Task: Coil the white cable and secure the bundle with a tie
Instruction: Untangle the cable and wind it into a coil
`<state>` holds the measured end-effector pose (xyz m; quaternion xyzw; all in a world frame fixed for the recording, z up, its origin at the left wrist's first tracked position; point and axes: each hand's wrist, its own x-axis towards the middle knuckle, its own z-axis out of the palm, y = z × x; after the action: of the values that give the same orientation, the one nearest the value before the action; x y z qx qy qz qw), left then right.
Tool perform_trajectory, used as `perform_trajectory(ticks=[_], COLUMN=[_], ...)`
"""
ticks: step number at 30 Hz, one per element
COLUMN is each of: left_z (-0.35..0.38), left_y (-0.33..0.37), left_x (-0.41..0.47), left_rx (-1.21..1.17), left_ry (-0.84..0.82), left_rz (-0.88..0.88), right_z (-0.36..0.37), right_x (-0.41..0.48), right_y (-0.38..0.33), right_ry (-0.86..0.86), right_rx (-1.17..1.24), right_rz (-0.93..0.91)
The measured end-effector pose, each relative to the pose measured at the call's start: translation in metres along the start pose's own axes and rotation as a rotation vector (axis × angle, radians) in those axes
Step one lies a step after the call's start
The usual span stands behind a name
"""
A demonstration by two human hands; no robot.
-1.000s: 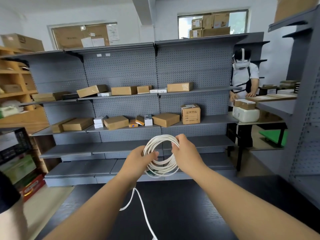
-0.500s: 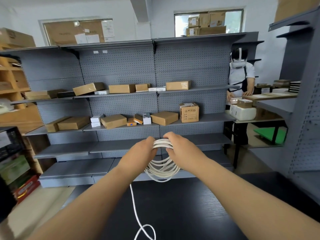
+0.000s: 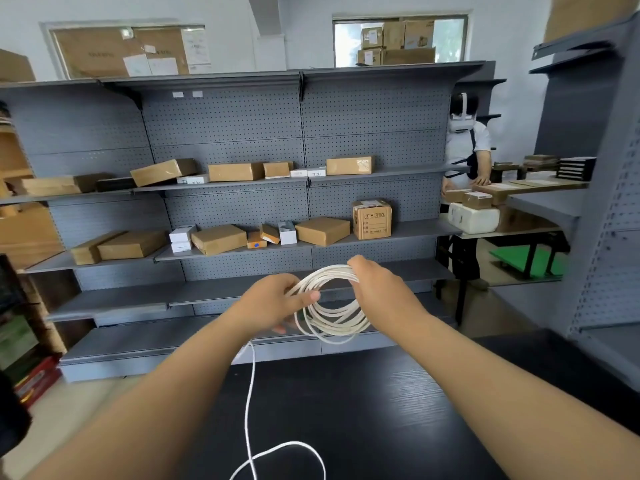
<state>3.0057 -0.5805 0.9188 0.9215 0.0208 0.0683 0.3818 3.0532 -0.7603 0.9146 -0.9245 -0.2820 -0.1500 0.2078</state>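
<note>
Above the far edge of the black table point(image 3: 381, 427), you hold the white cable point(image 3: 332, 327) as a coil of several loops between both hands. Your left hand point(image 3: 273, 303) pinches the coil's left side, thumb laid over the strands, and your right hand point(image 3: 377, 285) grips its upper right. A loose tail drops from under your left hand onto the table and curls into a loop near its front edge. Beyond the table stands grey shelving point(image 3: 225, 133) carrying cardboard boxes point(image 3: 218, 239).

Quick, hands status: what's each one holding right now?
Left hand: grips the left side of the white cable coil.
Right hand: grips its upper right.
</note>
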Motion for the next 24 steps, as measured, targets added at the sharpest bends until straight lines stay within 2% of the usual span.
perform_trajectory(ticks=[3,5,11,13,15,20,22,24], left_z=[-0.012,-0.017,-0.008,-0.001,0.006,0.023,0.030,0.038], left_y=[-0.012,-0.020,-0.030,-0.028,-0.022,-0.010,-0.005,-0.003], left_x=[0.000,0.000,0.001,-0.001,-0.003,-0.007,-0.008,-0.009], left_rx=[-0.054,-0.080,-0.178,-0.287,-0.492,-0.961,-1.031,-0.966], left_ry=[-0.106,-0.112,0.058,0.119,0.159,0.180,0.199,0.247], left_rz=[-0.028,-0.020,0.061,0.051,-0.004,-0.042,-0.017,0.036], right_z=[0.002,0.004,0.006,0.007,0.009,0.017,0.019,0.020], right_x=[0.003,0.004,0.002,0.000,-0.001,-0.003,-0.004,-0.004], right_y=[0.000,0.002,-0.007,-0.011,-0.015,-0.025,-0.027,-0.028], right_ry=[0.010,0.030,0.153,0.181,0.209,0.258,0.284,0.309], right_rx=[-0.026,-0.019,0.160,0.219,0.299,0.470,0.530,0.581], right_rz=[0.042,0.076,0.127,0.142,0.185,0.299,0.343,0.391])
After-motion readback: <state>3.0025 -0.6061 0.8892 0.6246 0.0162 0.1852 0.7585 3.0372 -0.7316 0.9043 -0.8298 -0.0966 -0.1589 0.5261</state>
